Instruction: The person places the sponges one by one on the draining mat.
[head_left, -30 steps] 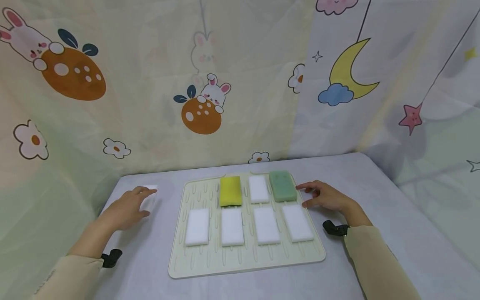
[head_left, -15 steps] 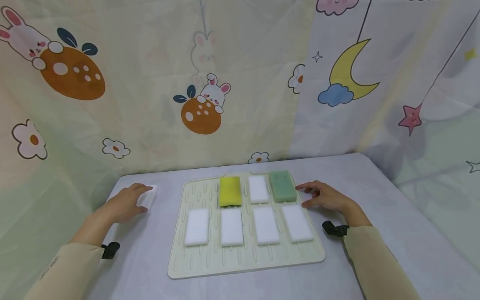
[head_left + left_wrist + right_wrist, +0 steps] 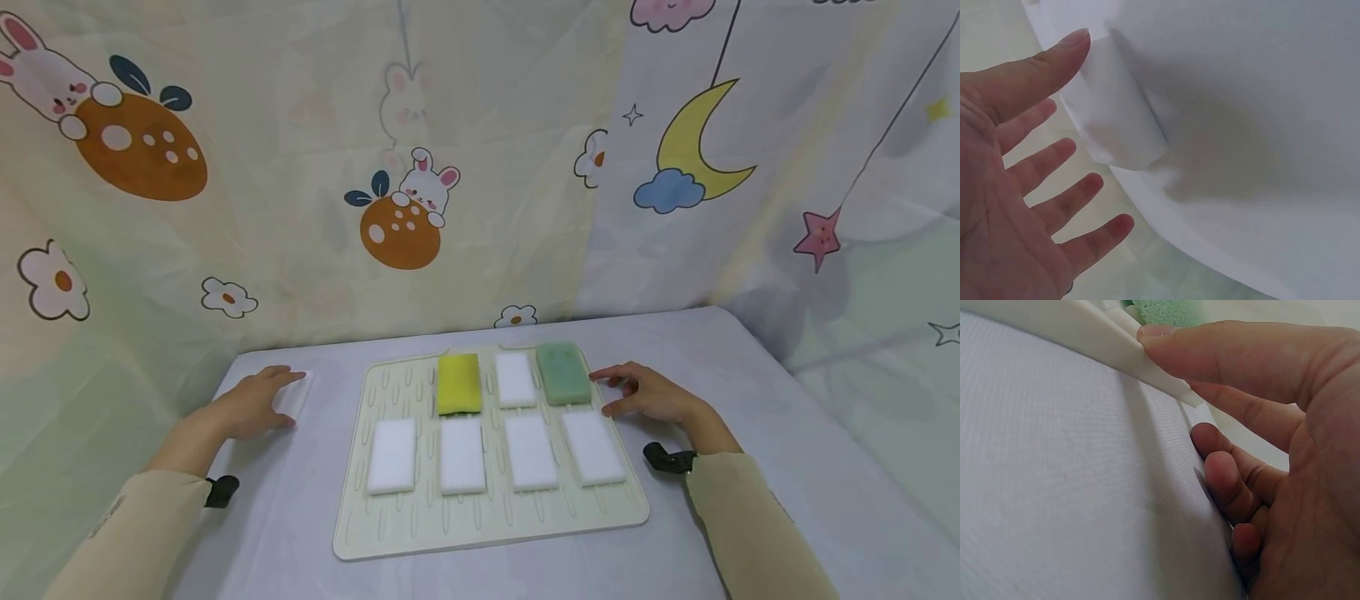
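Fingers spread, my left hand is over a white sponge-like block lying near the table's left edge. In the left wrist view the thumb is by one end of that block; whether it touches cannot be told. My right hand rests at the right edge of a cream ribbed mat, thumb and forefinger at its rim, the other fingers loosely bent. Close to the forefinger lies a green sponge. A yellow sponge and a white sponge lie in the same far row.
In the mat's near row lie several white sponges, among them the leftmost one. A white cloth covers the table. Behind stands a printed curtain, which also closes off both sides.
My left hand has moved forward and slightly left, reaching over the white block by the table's left edge. The right hand and the sponges on the mat stay in place.
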Motion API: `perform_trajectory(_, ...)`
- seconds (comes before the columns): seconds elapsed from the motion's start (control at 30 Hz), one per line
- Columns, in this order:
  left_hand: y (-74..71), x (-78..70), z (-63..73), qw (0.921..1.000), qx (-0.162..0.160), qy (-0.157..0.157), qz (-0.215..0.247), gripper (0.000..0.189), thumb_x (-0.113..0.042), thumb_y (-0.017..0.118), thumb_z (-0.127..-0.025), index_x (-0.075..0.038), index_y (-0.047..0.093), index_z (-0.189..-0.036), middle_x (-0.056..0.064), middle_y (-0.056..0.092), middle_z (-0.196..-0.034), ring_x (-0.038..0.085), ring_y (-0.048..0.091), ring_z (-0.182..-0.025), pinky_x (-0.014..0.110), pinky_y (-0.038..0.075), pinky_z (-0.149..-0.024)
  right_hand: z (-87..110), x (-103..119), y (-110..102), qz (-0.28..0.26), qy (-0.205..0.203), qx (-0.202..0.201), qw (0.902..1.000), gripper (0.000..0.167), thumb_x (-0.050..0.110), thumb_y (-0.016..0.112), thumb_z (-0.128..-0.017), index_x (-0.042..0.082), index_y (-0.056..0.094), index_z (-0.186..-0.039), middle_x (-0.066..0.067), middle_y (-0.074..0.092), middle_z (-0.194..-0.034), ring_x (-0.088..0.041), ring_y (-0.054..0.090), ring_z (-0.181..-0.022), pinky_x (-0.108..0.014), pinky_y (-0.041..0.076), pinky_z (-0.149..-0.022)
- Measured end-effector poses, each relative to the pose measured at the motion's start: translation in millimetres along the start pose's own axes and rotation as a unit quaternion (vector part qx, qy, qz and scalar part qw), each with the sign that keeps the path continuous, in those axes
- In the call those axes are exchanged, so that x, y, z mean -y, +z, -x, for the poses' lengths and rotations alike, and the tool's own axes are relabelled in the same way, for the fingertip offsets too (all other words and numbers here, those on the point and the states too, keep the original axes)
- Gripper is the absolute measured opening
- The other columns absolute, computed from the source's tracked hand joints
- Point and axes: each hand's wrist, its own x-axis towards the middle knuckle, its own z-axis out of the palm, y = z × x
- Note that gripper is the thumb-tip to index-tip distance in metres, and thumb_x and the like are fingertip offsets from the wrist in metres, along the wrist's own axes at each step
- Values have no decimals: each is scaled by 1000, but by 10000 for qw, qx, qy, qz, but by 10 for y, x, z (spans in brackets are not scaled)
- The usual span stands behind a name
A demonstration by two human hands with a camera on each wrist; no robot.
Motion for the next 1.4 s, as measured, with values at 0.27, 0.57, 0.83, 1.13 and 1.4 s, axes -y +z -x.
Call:
perform_trajectory(0.27, -21, 48, -85, 9994, 328, 32, 112, 88, -21, 89, -78, 3, 45, -151, 40, 35, -154, 63, 38, -137, 73, 36, -108, 12, 32, 6, -15, 103, 0, 9999, 67, 30, 89, -80, 14, 65, -140, -18, 56, -128, -22, 44, -94, -34, 38, -80)
perform_trajectory(0.57, -59, 48, -128, 9974, 656, -54, 294, 93, -23, 89, -80, 2, 41, -155, 39, 32, -155, 60, 36, -140, 72, 35, -111, 15, 48, -4, -3, 81, -5, 10000, 67, 29, 89, -81, 13, 65, -141, -17, 56, -128, -22, 44, -94, -34, 38, -80)
perform_trajectory(0.83, -78, 30, -152, 9965, 730, -88, 402, 99, -23, 90, -79, 2, 36, -158, 39, 32, -153, 58, 40, -138, 71, 38, -108, -14, -35, -11, -52, 102, 30, 9999, 71, 31, 91, -78, 14, 64, -142, -17, 55, -129, -22, 46, -92, -34, 40, -83)
perform_trajectory(1.13, -82, 27, -188, 9970, 699, -102, 305, 102, -24, 92, -77, 2, 36, -158, 36, 40, -149, 54, 43, -136, 69, 38, -110, -1, -18, 6, -44, 115, 16, 9999, 71, 31, 91, -79, 15, 64, -142, -17, 56, -130, -23, 47, -94, -34, 40, -83)
perform_trajectory(1.4, -102, 28, -205, 9965, 745, -231, 288, 103, -26, 93, -75, 0, 37, -158, 35, 41, -148, 55, 43, -135, 71, 38, -108, 4, 8, -2, -67, 185, 25, 9998, 70, 32, 90, -79, 16, 64, -142, -17, 55, -133, -23, 45, -95, -35, 39, -83)
